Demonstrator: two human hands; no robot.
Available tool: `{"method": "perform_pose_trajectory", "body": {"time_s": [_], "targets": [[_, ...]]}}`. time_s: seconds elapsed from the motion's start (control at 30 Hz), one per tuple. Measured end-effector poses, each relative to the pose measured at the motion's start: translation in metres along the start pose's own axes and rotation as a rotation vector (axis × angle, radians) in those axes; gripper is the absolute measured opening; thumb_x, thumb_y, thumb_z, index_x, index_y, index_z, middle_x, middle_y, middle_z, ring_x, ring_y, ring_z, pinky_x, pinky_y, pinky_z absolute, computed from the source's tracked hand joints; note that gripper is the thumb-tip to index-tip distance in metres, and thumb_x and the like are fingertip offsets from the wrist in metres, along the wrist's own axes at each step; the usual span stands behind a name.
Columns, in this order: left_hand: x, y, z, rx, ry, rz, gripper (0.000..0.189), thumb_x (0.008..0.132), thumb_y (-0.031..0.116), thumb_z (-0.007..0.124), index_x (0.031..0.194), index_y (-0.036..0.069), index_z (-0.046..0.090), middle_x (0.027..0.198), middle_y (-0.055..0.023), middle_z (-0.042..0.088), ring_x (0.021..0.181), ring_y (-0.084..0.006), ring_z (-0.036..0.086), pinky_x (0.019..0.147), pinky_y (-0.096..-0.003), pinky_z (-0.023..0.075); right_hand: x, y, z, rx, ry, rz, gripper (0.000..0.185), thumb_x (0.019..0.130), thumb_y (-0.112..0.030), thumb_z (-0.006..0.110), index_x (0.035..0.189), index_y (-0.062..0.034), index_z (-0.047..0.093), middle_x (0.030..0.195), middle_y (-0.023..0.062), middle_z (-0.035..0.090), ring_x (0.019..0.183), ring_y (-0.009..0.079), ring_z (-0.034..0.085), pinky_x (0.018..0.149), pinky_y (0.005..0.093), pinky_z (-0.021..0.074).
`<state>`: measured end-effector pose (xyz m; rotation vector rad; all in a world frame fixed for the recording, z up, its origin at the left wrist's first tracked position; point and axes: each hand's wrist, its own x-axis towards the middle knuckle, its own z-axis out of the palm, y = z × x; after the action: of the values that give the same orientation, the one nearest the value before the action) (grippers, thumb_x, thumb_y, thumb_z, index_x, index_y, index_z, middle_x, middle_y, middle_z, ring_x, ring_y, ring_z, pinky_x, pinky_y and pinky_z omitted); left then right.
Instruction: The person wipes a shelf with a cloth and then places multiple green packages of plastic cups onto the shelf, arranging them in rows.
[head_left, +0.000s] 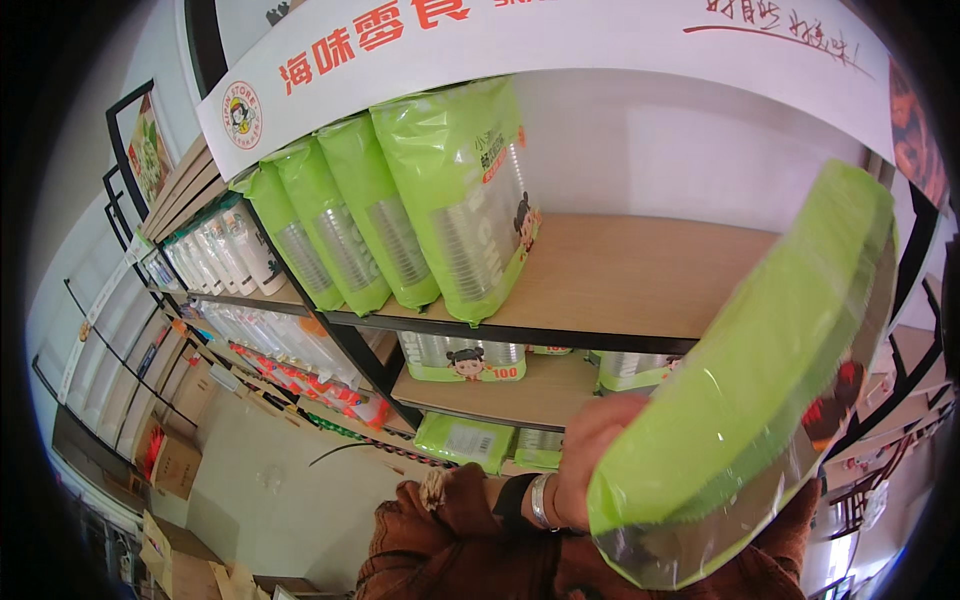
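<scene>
My left hand (600, 450), with a dark band and a silver bracelet at the wrist, holds a long green plastic pack (735, 345) by its near left side. The pack has a clear part and stands tilted in front of the shelves at the right. My right hand is not visible; part of a brown sleeve shows behind the pack's lower right. On the upper shelf (622, 277), to the pack's left, several green packs of stacked clear plastic containers (469, 217) stand in a row.
A lower shelf (450, 394) holds more green packs (465, 364), and others (465, 442) lie below it. White packs (240, 247) fill the neighbouring rack at the left. A printed white sign board (525, 45) crosses the top. Open cardboard boxes (180, 555) stand on the floor at lower left.
</scene>
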<state>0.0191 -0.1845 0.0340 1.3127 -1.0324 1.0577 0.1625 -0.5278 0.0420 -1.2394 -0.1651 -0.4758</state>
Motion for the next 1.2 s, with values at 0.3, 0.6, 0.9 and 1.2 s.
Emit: {"method": "perform_pose_trajectory", "body": {"time_s": [0.3,0.6,0.9,1.2], "targets": [[0.019,0.014,0.0,-0.089,0.255,-0.212,0.086,0.082,0.025,0.075,0.145,-0.001,0.022,0.132,-0.0169,0.047,0.115,-0.0286,0.054,0.098,-0.0405,0.0434,0.0,-0.006,0.017,-0.037,-0.152,-0.051,0.037,0.092,-0.018,0.052,0.124,0.001,0.057,0.11,0.009,0.065,0.099,0.0186,0.062,0.09,0.0308,0.048],[0.037,-0.042,-0.056,0.443,0.154,-0.506,0.092,0.097,0.041,0.053,0.146,-0.014,-0.002,0.123,-0.032,0.053,0.107,-0.0404,0.06,0.09,-0.0417,0.0478,0.006,-0.012,0.009,-0.06,-0.223,0.02,0.039,0.091,-0.027,0.056,0.117,0.0025,0.059,0.106,0.0124,0.066,0.093,0.0223,0.065,0.084,0.0334,0.0517],[0.002,-0.028,-0.104,1.04,-0.037,-0.326,0.051,0.084,0.018,0.068,0.127,-0.003,0.05,0.119,-0.0206,0.056,0.109,-0.0366,0.058,0.087,-0.0452,0.049,0.011,-0.005,0.001,-0.035,-0.187,0.029,0.042,0.091,-0.029,0.056,0.117,0.0025,0.057,0.106,0.0129,0.065,0.092,0.023,0.064,0.085,0.0352,0.0504],[0.02,-0.043,-0.086,0.961,-0.377,0.095,0.057,0.077,0.004,0.064,0.132,0.009,0.051,0.144,-0.0173,0.038,0.138,-0.0384,0.034,0.11,-0.059,0.0319,0.009,-0.004,0.003,0.03,-0.229,0.004,0.04,0.092,-0.028,0.057,0.117,0.0034,0.058,0.108,0.0136,0.065,0.094,0.0234,0.065,0.086,0.0347,0.052]]}}
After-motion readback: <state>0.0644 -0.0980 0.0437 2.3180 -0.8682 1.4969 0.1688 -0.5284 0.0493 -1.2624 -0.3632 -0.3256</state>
